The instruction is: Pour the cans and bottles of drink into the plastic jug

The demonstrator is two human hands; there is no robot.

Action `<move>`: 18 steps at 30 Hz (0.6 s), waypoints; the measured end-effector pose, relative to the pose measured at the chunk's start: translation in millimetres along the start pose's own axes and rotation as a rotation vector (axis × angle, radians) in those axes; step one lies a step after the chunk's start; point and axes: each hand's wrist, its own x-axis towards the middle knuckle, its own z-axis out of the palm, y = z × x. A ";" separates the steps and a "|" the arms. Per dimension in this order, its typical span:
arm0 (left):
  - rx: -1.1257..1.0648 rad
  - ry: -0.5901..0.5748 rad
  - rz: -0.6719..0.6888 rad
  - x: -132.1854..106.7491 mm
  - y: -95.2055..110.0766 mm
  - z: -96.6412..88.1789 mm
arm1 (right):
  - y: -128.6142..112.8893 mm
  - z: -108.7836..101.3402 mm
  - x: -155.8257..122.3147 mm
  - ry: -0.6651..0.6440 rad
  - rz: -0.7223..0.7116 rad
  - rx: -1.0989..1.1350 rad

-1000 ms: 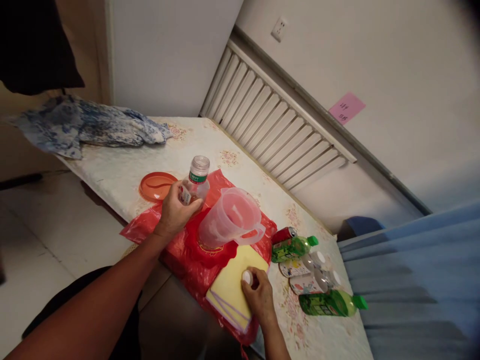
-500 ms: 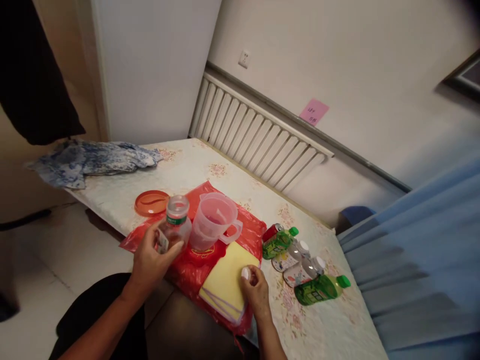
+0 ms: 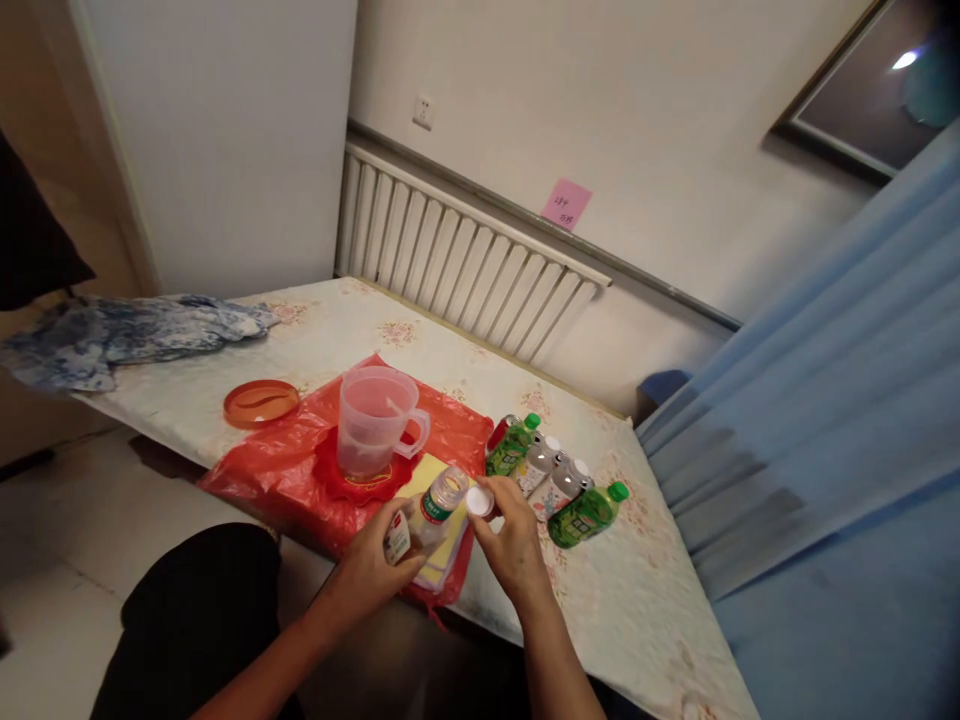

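Note:
My left hand [image 3: 379, 560] is wrapped round a clear bottle [image 3: 429, 520] with a green neck band, tilted with its uncapped mouth toward the right. Between the fingers of my right hand [image 3: 514, 530] is a white cap [image 3: 480, 502], its inside facing me, just beside the bottle mouth but apart from it. Behind the bottle, a translucent pink measuring jug [image 3: 371, 425] stands on a red scalloped dish [image 3: 330, 478]. Folded yellow cloths [image 3: 450, 560] lie partly hidden under the bottle and hands. Beneath all this spreads a red plastic bag [image 3: 262, 485].
Several drink bottles and cans, including a green bottle [image 3: 589, 515], lie on the right of the flowered tablecloth [image 3: 645, 600]. An orange lid [image 3: 261, 403] rests at the left, near a crumpled blue-white cloth [image 3: 172, 330]. A radiator [image 3: 457, 260] runs behind; a blue curtain [image 3: 825, 430] hangs right.
The bottle in my left hand has moved right, away from the jug's left side and over the yellow cloths. My right hand has brought the cap close to its mouth. The view has shifted right.

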 end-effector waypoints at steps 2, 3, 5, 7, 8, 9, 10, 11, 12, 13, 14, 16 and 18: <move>0.026 -0.034 0.029 -2.5 3.6 8.2 | -5.8 -13.3 -3.6 -0.028 -0.045 -0.030; 0.035 -0.051 0.040 -3.4 5.4 11.4 | -7.3 -19.1 -5.6 -0.036 -0.058 -0.043; 0.049 -0.077 0.062 -4.7 8.9 16.2 | -7.5 -29.0 -9.4 -0.034 -0.065 -0.052; 0.057 -0.092 0.082 -5.6 11.9 19.8 | -4.5 -36.9 -12.4 -0.012 -0.045 -0.033; 0.059 -0.099 0.090 -6.0 13.3 21.3 | -2.5 -40.1 -13.6 -0.001 -0.023 -0.013; 0.062 -0.104 0.095 -6.4 14.6 22.9 | -0.5 -43.0 -14.6 0.003 0.004 0.015; 0.065 -0.109 0.100 -7.0 15.9 24.4 | 1.1 -45.5 -15.4 0.002 0.033 0.053; 0.069 -0.115 0.103 -7.5 17.1 25.9 | 2.2 -47.7 -16.1 0.000 0.066 0.104; 0.072 -0.124 0.105 -8.2 18.3 27.4 | 2.5 -49.6 -16.6 -0.005 0.099 0.167; 0.074 -0.133 0.106 -8.8 19.4 28.7 | 2.3 -51.3 -17.1 -0.012 0.129 0.234; 0.077 -0.143 0.104 -9.4 20.3 29.9 | 1.5 -52.9 -17.4 -0.022 0.153 0.298; 0.087 -0.163 0.093 -10.2 21.8 31.5 | -1.1 -55.8 -17.5 -0.043 0.177 0.385; 0.102 -0.174 0.083 -10.6 22.7 32.0 | -3.8 -59.0 -16.5 -0.072 0.162 0.382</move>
